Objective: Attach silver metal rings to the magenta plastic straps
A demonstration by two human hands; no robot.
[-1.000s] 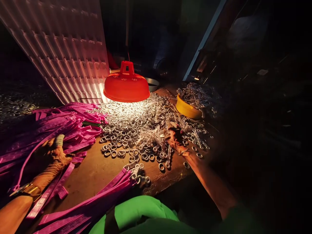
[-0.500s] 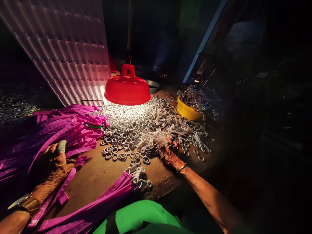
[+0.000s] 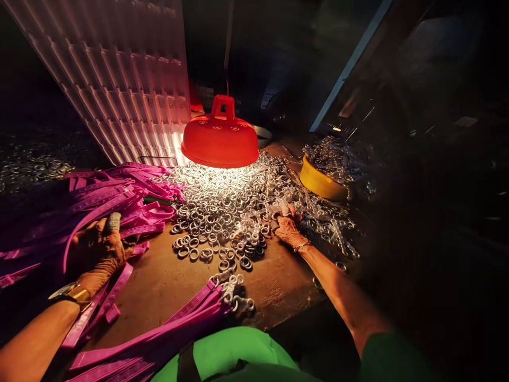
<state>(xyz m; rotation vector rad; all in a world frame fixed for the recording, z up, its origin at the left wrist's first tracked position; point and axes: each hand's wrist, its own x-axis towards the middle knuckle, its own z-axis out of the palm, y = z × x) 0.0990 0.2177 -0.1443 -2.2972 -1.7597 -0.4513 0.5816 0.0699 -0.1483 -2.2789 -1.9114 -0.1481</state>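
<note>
My left hand [image 3: 97, 249] rests on a heap of pink straps [image 3: 127, 196]. Its thumb and a taped finger are spread apart, while the other fingers are in shadow. On the right, my right hand [image 3: 289, 229] reaches into the edge of a pile of metal rings and clasps [image 3: 222, 207]. Its taped fingers are curled together, and what lies between them is hidden. In front of my body lies a bundle of pink straps with metal clasps [image 3: 233, 292] at its end.
A red lamp [image 3: 220, 138] hangs low over the pile. Behind the straps stands a ribbed translucent panel [image 3: 131, 79]. A yellow basin [image 3: 322, 180] heaped with metal pieces is at the right. The brown tabletop [image 3: 159, 286] ends near my green clothing [image 3: 234, 345].
The view has shifted slightly. My right hand has moved right and farther into the pile, with its fingers now more curled. My left hand stays on the straps.
</note>
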